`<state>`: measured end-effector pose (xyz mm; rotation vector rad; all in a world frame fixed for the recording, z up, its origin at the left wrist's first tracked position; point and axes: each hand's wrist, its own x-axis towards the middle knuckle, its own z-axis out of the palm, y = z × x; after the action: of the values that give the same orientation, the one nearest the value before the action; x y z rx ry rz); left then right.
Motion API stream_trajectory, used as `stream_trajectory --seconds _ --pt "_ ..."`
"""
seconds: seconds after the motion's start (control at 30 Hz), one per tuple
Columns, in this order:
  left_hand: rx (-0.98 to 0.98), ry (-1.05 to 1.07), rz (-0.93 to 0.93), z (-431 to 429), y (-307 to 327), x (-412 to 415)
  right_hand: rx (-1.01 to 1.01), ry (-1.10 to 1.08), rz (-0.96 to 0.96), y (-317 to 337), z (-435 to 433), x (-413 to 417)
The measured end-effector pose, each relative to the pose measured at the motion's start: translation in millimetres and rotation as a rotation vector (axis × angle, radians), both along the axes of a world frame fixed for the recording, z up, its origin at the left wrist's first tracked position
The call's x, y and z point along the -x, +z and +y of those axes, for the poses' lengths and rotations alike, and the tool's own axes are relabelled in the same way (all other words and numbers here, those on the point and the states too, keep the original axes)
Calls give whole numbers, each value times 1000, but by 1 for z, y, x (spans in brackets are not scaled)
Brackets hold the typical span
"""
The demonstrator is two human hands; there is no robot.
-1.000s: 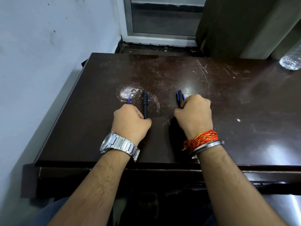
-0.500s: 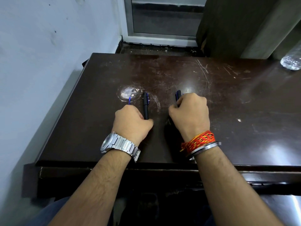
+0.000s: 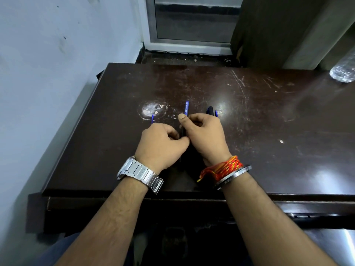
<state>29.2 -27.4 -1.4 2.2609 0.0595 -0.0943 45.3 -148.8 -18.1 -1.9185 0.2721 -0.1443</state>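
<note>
Scratched dark worktop [image 3: 269, 131] fills the view. Both grips are closed: the left grip [image 3: 159, 141] is curled round a blue pen [image 3: 152, 119] tipped at the white ring mark [image 3: 148, 110], the right grip [image 3: 205, 135] round a black pen [image 3: 211, 111] near that mark, and a third pen [image 3: 186, 108] is pinched between them, just beside it. Gathering is judged nearly done; bundling into one grip seems left.

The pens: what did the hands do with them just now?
The right hand moved left to meet the left hand, and both now pinch the middle pen, which lay on the table before. Unchanged: the blue-tipped pen in the left fist, the black pen in the right, the bottle.
</note>
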Motion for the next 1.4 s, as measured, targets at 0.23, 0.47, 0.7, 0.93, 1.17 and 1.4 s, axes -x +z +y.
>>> stream_trajectory --seconds 0.23,0.47,0.7,0.93,1.17,1.4 --pt "446 114 127 -12 -2 -2 -433 90 36 -2 14 5" --pt "273 83 -45 -22 -2 5 -423 78 -100 4 17 6" --pt "63 98 -114 -24 4 6 -500 90 -107 4 17 8" --pt "90 76 -93 -24 6 9 -416 43 -168 0 14 5" --pt "238 162 172 -11 1 3 -462 -221 -241 14 3 -3" --pt "435 215 205 -5 -7 -7 408 -60 35 11 -6 8"
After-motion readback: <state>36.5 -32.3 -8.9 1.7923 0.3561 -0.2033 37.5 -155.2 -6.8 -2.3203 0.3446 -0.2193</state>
